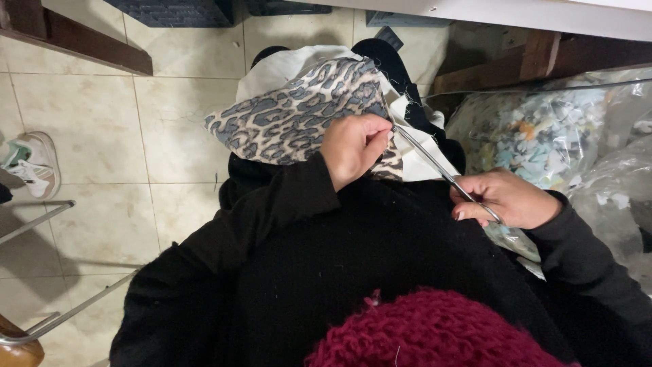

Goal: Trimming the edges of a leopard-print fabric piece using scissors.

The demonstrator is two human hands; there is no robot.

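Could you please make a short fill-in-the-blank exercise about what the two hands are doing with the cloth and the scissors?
1. The left hand pinches the ____-print cloth.
2. The right hand holds metal ____.
3. The scissors point toward the ____ hand.
4. A clear bag of scraps lies beside the ____ hand.

Missing words: leopard; scissors; left; right

A black ribbed knit sweater is worn, with long sleeves reaching the wrists (a chunky dark-red knitted scarf is seen below).
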